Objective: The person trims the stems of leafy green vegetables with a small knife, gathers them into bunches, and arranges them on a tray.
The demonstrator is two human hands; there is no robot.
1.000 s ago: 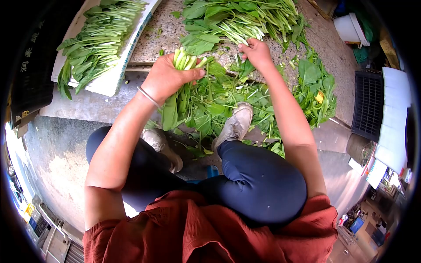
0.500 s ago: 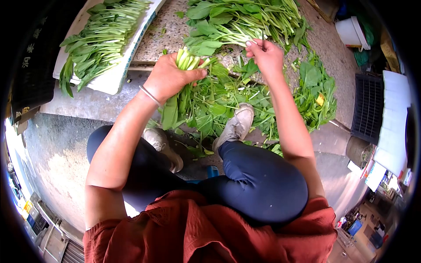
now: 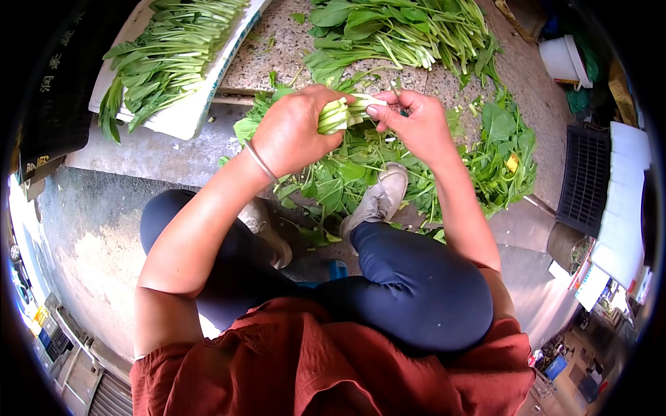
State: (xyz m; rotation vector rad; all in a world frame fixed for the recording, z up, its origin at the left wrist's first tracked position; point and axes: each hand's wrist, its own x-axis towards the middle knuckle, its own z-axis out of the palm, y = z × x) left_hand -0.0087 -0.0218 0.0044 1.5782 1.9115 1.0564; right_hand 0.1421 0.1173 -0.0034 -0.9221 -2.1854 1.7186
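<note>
My left hand [image 3: 297,128], with a bangle at its wrist, is wrapped round a bunch of green stems [image 3: 334,116], their pale ends pointing right. Against those ends, my right hand [image 3: 409,121] pinches a stem between thumb and fingers; a small dark tool shows partly at its fingers. Above my hands lies a pile of leafy greens [image 3: 409,35] on the speckled stone slab [image 3: 260,59]. Loose leaves and trimmings [image 3: 340,177] spread below my hands. On the left, more greens [image 3: 173,59] lie in a row on a white board [image 3: 182,125].
My shoes [image 3: 385,187] and bent knees are below the leaves. More leaves [image 3: 503,149] lie at the right. Beyond them are a black crate [image 3: 583,177], a white foam box [image 3: 621,194] and a white bucket [image 3: 560,61].
My right hand has drawn back from the pile with a stem and come to the bunch. My left hand has moved right and turned, still holding the bunch.
</note>
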